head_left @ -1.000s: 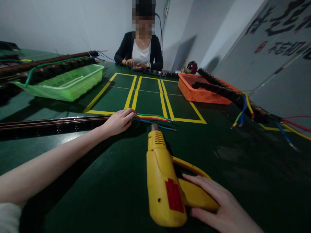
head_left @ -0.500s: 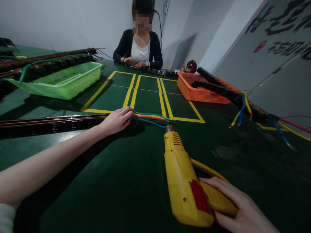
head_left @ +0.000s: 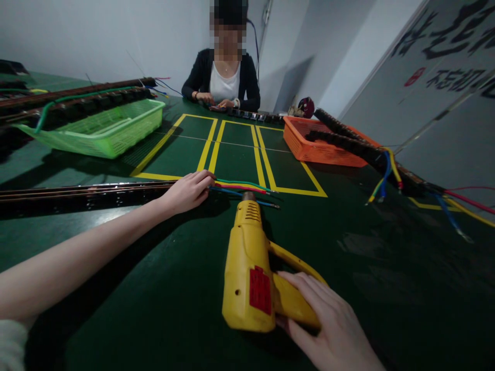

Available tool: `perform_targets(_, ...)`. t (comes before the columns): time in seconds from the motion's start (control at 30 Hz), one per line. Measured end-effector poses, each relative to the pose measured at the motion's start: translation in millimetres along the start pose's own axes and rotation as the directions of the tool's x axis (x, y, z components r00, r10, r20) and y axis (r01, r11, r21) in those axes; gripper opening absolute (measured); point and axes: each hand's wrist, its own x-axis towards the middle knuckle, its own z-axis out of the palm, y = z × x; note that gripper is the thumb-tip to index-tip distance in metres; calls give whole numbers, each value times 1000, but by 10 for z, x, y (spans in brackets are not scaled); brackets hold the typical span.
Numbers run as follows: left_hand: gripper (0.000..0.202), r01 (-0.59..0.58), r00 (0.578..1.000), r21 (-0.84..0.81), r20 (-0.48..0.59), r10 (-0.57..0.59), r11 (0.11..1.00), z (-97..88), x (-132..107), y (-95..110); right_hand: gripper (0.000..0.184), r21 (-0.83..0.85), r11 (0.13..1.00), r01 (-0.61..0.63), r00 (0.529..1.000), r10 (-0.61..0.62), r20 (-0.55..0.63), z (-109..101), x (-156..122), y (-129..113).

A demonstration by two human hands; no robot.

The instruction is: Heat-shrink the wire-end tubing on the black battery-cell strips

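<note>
My right hand (head_left: 320, 314) is wrapped round the handle of a yellow heat gun (head_left: 247, 268) with a red label. Its metal nozzle points away from me, right at a blue wire (head_left: 266, 204) and partly covering it. My left hand (head_left: 190, 191) is closed over the end of a long dark wiring strip (head_left: 88, 198), where the wires come out. Past my fingers run a green wire (head_left: 240, 182) and a red wire (head_left: 243, 188), whose bare tips lie close together. The blue wire lies apart, nearer me. My left fingertips are partly hidden.
A green basket (head_left: 104, 138) with similar dark strips stands at the left, an orange basket (head_left: 297, 139) with more strips and loose coloured wires at the right. Yellow tape (head_left: 232, 122) marks the green table. Across it sits a person (head_left: 226, 77) handling small parts.
The heat gun in my right hand has moved left along the wires, its nozzle going from the blue wire's tip to further back. My left hand has stayed in place.
</note>
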Motion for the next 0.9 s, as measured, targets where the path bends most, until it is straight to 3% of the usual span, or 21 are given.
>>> perform_targets(0.1,21,0,1000,-1,-1,0,1000,-4,5,5,45,13,1000,25,1000,-25,-15,85,71,-174)
perform_targets(0.3,22,-4,1000,-29,-3,3,1000,3,10,7,46,149,986,-69,992,52,111,114,223,-594)
perform_targets(0.4,22,-7,1000,-58,10,8,998,-18,7,12,41,215,975,-47,993,22,117,148,265,-725)
perform_targets(0.67,22,-13,999,-55,37,15,998,-58,-1,11,40,199,980,-33,999,25,42,213,284,-722)
perform_targets(0.9,21,-15,1000,-18,6,15,1000,-12,-5,-3,39,248,950,-188,974,148,171,79,237,-589)
